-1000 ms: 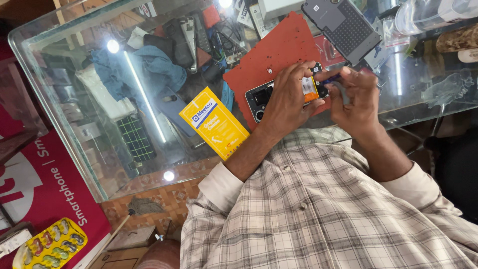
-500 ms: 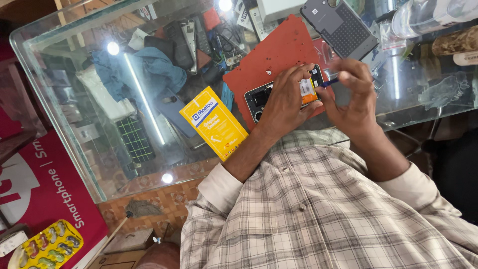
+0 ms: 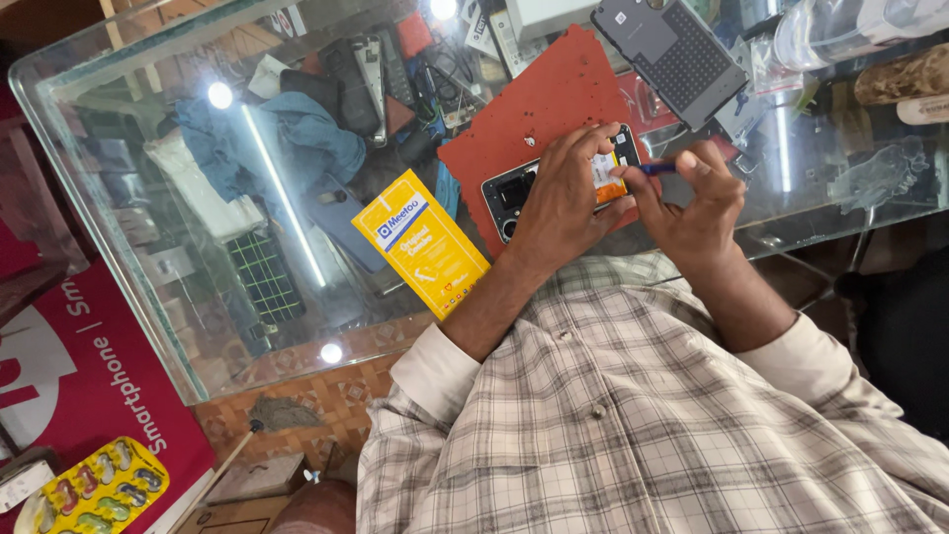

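Observation:
An opened smartphone, back cover off with an orange part showing, lies on a red work mat on a glass counter. My left hand presses down on the phone and covers its middle. My right hand pinches a thin blue-handled tool, whose tip points at the phone's far edge by my left fingertips. Both forearms come out of checked shirt sleeves.
A yellow flat packet lies just left of my left wrist. A dark grey phone back cover rests beyond the mat. Clear bags sit at the far right. Phones and cloths show under the glass. A yellow tray lies bottom left.
My right hand has shifted slightly, bringing the blue tool closer to the phone's edge. My left hand stays pressed on the phone.

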